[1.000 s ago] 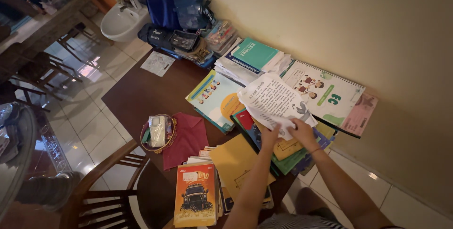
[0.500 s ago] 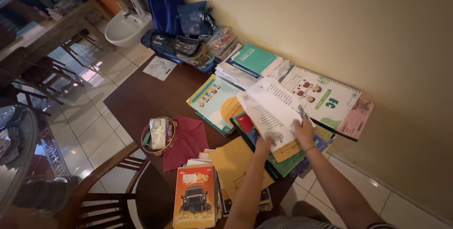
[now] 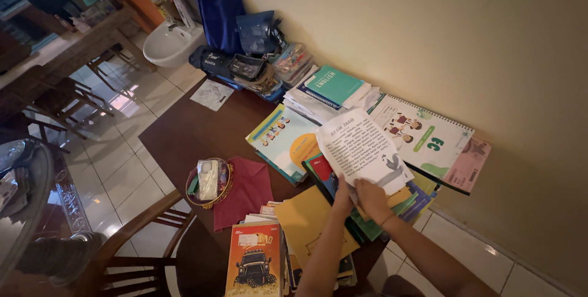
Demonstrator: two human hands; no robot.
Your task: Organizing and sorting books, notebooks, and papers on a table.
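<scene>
Both my hands hold a stack of white printed sheets (image 3: 361, 149) by its near edge, above the books at the right end of a dark wooden table (image 3: 190, 128). My left hand (image 3: 342, 196) grips the lower left corner and my right hand (image 3: 372, 198) pinches the bottom edge beside it. The top sheet shows text and a small grey drawing. Under the sheets lie a red and blue book (image 3: 321, 169), yellow folders (image 3: 311, 220) and green and purple books (image 3: 409, 199).
A spiral-bound illustrated pad (image 3: 427, 138) and a teal book (image 3: 334, 86) lie by the wall. A light blue workbook (image 3: 283, 139), a red cloth (image 3: 245, 187), a small basket (image 3: 207, 181) and an orange book with a truck (image 3: 253, 260) lie nearer. A wooden chair (image 3: 141, 245) stands below.
The sheets were tilted up and turned half a second ago; now they lie flatter, text side up, and both hands have drawn closer together at the near edge.
</scene>
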